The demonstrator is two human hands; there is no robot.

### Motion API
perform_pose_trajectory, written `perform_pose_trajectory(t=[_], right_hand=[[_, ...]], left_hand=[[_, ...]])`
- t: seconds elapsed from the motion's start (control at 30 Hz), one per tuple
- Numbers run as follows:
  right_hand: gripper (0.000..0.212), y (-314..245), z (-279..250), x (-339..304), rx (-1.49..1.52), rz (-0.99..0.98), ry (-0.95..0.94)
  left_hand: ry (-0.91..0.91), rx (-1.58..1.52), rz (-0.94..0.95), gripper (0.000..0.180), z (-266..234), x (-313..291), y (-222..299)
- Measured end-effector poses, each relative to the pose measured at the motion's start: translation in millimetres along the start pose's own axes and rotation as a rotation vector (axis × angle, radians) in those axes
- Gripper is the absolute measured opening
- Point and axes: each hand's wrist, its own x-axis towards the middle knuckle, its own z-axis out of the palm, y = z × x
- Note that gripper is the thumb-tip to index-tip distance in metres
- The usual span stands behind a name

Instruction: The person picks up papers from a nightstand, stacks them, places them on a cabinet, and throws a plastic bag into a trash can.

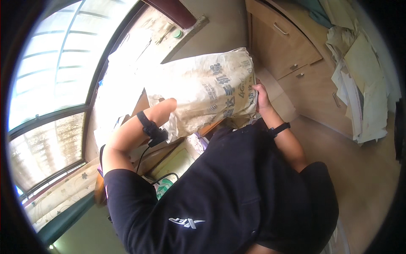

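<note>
You are holding a large, dusty pale woven sack [207, 91] up in front of your chest, clear of the floor, with the window [55, 84] on your left and the wooden cabinet with drawers [287, 46] on your right. Your hands are well apart, one at each side of the sack. Your right hand [261, 96] is pressed against its right edge, fingers curled onto the fabric, so it is clamped on the sack. Your left hand [163, 103] goes in behind the lower left corner; most of it is hidden by the fabric, so I cannot tell for sure how it grips, though it probably bears the weight from underneath. The sack's long axis runs from lower left to upper right, tilted, its upper end toward the cabinet. Both hands touch it, neither nearer.
</note>
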Motion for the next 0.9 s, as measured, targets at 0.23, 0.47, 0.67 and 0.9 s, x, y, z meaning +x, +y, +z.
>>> perform_pose_trajectory(t=[0.23, 0.47, 0.67, 0.9], right_hand=[[0.031, 1.9, 2.2, 3.1, -0.004, 0.042, 0.088], [0.033, 7.5, -8.0, 9.3, -0.014, 0.06, 0.034], [0.023, 7.6, -10.0, 13.1, -0.033, 0.039, 0.078], [0.013, 14.0, -22.2, 16.8, 0.01, -0.002, 0.083]], left_hand=[[-0.002, -0.035, -0.058, 0.038, 11.4, -1.9, -3.3], [0.027, -0.097, -0.098, 0.038, 8.4, -6.5, -7.2], [0.052, -0.139, -0.115, 0.038, 7.9, -7.4, -7.6], [0.079, -0.177, -0.123, 0.038, 9.3, -6.7, -7.6]])
